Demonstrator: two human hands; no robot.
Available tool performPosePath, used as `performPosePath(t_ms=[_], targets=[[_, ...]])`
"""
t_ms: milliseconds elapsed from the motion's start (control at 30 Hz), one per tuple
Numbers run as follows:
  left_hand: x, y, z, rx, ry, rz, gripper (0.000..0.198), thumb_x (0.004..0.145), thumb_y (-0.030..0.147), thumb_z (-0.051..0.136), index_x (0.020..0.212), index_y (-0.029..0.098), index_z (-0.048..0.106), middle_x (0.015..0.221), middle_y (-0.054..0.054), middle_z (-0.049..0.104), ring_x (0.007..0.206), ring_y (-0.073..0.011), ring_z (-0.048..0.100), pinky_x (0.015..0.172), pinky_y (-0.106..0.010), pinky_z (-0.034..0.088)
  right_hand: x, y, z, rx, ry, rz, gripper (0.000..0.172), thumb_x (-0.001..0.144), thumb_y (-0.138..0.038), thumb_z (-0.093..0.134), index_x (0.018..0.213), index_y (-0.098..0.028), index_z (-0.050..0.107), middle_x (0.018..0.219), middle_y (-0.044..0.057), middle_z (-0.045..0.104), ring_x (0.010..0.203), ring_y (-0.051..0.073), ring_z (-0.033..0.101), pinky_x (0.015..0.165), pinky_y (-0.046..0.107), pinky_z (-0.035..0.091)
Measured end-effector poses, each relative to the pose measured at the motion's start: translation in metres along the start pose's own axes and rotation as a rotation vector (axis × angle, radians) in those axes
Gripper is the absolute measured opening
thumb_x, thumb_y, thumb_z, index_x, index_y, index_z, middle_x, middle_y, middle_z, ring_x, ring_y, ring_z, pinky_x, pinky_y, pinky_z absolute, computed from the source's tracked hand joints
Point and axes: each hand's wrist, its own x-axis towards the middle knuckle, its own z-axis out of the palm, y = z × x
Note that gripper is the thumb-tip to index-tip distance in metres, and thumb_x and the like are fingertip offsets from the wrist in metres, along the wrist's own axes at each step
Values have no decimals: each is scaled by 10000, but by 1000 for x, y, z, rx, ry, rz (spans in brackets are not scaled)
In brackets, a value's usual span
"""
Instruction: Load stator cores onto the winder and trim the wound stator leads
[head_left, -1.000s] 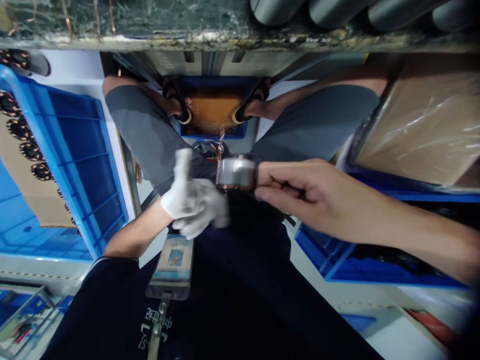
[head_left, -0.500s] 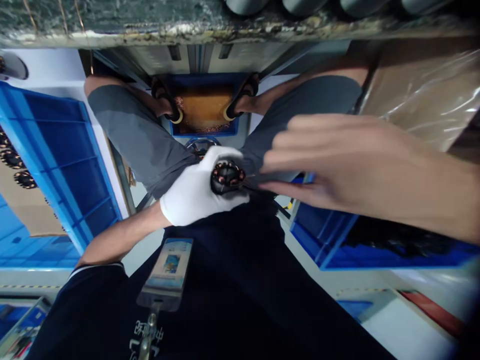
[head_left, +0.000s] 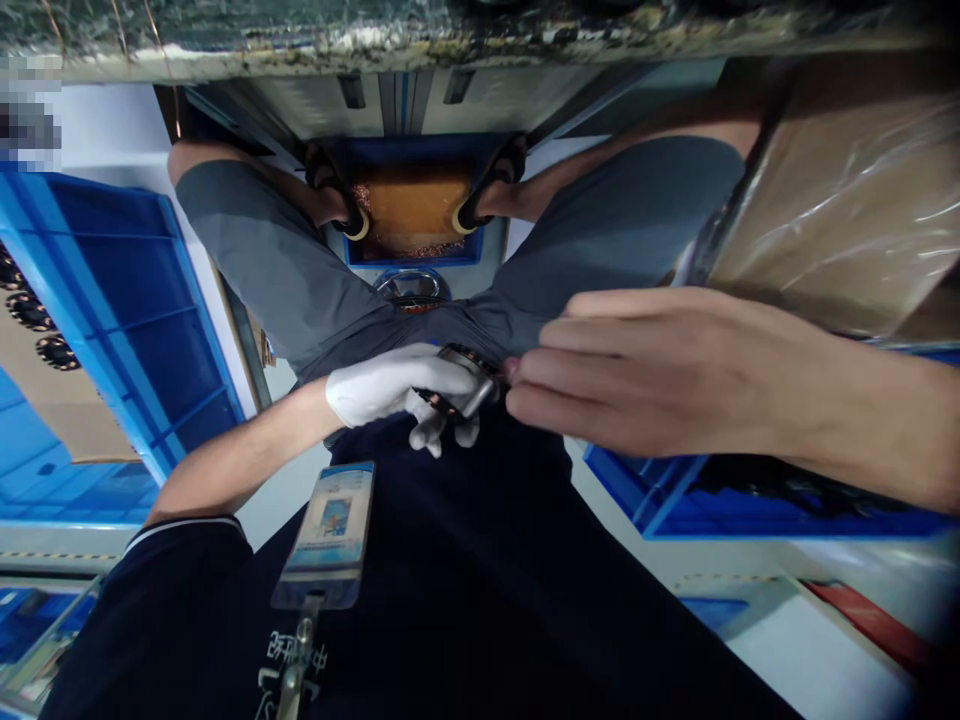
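Observation:
My left hand (head_left: pixel 409 385), in a white glove, is closed around a motor stator (head_left: pixel 478 397) in front of my lap. The stator has a silvery metal side, black end pieces and copper-coloured windings, and it is tilted with its side partly turned up. Gloved fingers hide much of it. Just right of the stator is my bare right hand (head_left: pixel 637 375), its fingers curled and thumb and forefinger pinched close to the stator's edge. Whatever lies between those fingertips is too small to make out.
A worn bench edge (head_left: pixel 420 40) runs across the top. Blue crates stand at left (head_left: pixel 161 300) and right (head_left: pixel 652 500); several stators (head_left: pixel 56 352) sit on cardboard at far left. A plastic-covered carton (head_left: pixel 832 220) is at right. A blue tray (head_left: pixel 412 250) lies between the feet.
My left hand has turned the stator from end-face up to showing its side, and its fingers now wrap over it. The right hand has come slightly lower, with its fingers curled tighter.

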Motion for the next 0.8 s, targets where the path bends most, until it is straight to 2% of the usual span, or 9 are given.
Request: performPosePath(t_ms=[67,133,200,300,367,467,600,667,800], targets=[[-2,-7,3,22,71,-6,247,1039,429,642,1021,229,785,910,-65,828,719,-229,784,754,-421,686,-2,4,-10,-41,44,-20,409,1199,-306,485,875,-290,733,737,-24,610,695,174,588,631,323,551],[-4,-12,3,273,321,91,312,912,333,784,1213,254,770,1146,-89,852,970,-279,828,912,-458,681,-4,12,-15,56,59,85,268,1112,-469,713,932,-270,729,940,31,707,852,209,670,717,370,563],[-5,-12,0,589,468,274,381,889,288,801,1268,275,765,1322,-106,824,1199,-319,797,1055,-491,633,-6,19,-12,374,-62,281,383,928,-577,940,1008,-258,745,1112,74,760,940,235,733,699,362,573],[-4,-9,-5,714,394,405,175,1013,372,741,1148,268,781,1098,-76,837,1077,-293,797,1035,-469,617,-5,22,4,972,-334,479,330,974,-540,899,993,-257,730,866,-2,725,687,163,678,547,301,509],[-4,-6,-6,669,390,363,205,1027,410,758,1162,258,782,984,-53,814,1009,-278,791,1019,-449,616,-3,19,16,1075,-296,495,362,1043,-501,821,861,-247,638,677,-65,568,543,116,507,493,280,417],[-12,-7,-2,462,407,190,346,939,356,833,1257,249,749,1152,-65,828,1124,-283,791,1055,-427,598,3,11,22,553,-64,268,367,1115,-376,694,794,-245,575,648,-57,470,566,125,403,531,310,305],[-30,-22,4,-280,292,-112,436,900,458,892,1188,228,659,1038,-41,787,876,-218,745,841,-362,611,23,4,11,-245,-10,-1,218,1126,-264,541,993,-333,699,819,27,668,753,256,635,620,424,404],[-41,-35,2,-528,376,-104,489,883,515,916,1180,218,667,1022,-52,771,879,-224,721,840,-369,606,44,3,4,-382,48,-31,139,1084,-325,627,1183,-363,718,964,67,735,848,315,695,665,471,469],[-70,-56,-12,-735,681,145,511,951,525,828,1333,216,685,1104,-98,812,980,-273,764,849,-386,598,128,-13,-13,-458,219,-82,340,1046,-344,743,1377,-280,697,1091,96,740,901,302,705,698,429,485]])
